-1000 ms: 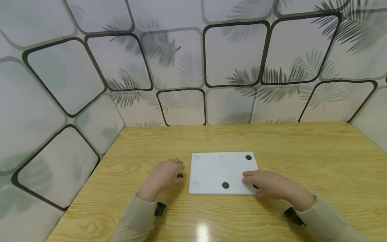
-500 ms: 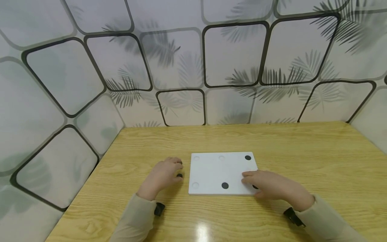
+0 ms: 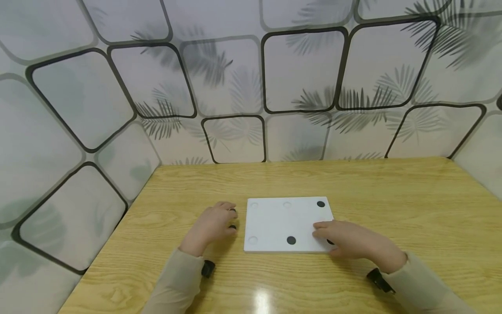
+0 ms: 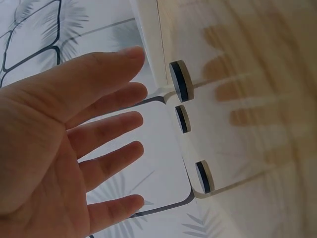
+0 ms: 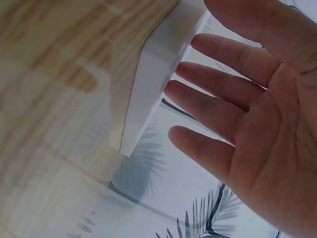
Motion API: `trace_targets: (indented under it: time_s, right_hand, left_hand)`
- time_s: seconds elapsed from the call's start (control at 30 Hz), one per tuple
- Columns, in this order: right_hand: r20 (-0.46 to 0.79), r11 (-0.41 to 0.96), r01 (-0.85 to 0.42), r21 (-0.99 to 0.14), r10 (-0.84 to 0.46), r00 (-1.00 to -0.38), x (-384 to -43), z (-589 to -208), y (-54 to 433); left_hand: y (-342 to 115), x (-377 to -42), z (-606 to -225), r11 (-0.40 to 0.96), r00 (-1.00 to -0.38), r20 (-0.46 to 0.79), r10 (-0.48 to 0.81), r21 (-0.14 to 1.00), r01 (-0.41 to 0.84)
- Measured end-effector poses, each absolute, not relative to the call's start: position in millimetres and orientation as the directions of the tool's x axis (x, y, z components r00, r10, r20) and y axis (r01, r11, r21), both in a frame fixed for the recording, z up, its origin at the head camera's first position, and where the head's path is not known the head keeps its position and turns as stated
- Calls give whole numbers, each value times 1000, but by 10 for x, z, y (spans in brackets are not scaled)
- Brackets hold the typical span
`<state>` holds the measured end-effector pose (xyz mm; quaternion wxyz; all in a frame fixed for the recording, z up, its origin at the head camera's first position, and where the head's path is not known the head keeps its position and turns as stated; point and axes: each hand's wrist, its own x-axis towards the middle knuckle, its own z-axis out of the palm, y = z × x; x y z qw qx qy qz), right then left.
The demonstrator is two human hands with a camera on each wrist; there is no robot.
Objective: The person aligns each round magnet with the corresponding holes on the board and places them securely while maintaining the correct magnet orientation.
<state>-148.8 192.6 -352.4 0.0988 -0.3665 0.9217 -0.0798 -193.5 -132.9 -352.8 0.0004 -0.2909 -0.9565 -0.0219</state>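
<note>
A white rectangular board (image 3: 270, 222) with round shallow recesses lies on the wooden table. Black discs fill its far right recess (image 3: 320, 204), near middle recess (image 3: 291, 240) and near right recess (image 3: 330, 241), the last partly hidden by a hand. My left hand (image 3: 209, 226) hovers left of the board, fingers spread and holding nothing. Beside its fingertips, the left wrist view shows three loose discs, black on top and pale below: one near the thumb (image 4: 182, 81), a middle one (image 4: 183, 119) and another (image 4: 204, 177). My right hand (image 3: 351, 239) has its extended fingertips at the board's right edge.
The wooden table (image 3: 392, 196) extends around the board on every side. Behind it and to the left stand walls (image 3: 235, 96) with a leaf and rounded-square pattern. Each wrist carries a small black device, the left (image 3: 208, 268) and the right (image 3: 379, 280).
The fingers of my left hand have shifted slightly, and a black disc between them now shows more. My right hand and the discs on the board stay in place.
</note>
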Motion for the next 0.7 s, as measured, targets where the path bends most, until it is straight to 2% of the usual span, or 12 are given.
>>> trace_targets:
  time_s: [0.7]
  right_hand:
    - [-125, 718, -661, -218, -693, -710, -1483, -3519, 1920]
  left_hand:
    - [-1308, -2009, -3548, 879, -872, -122, 474, 121, 461]
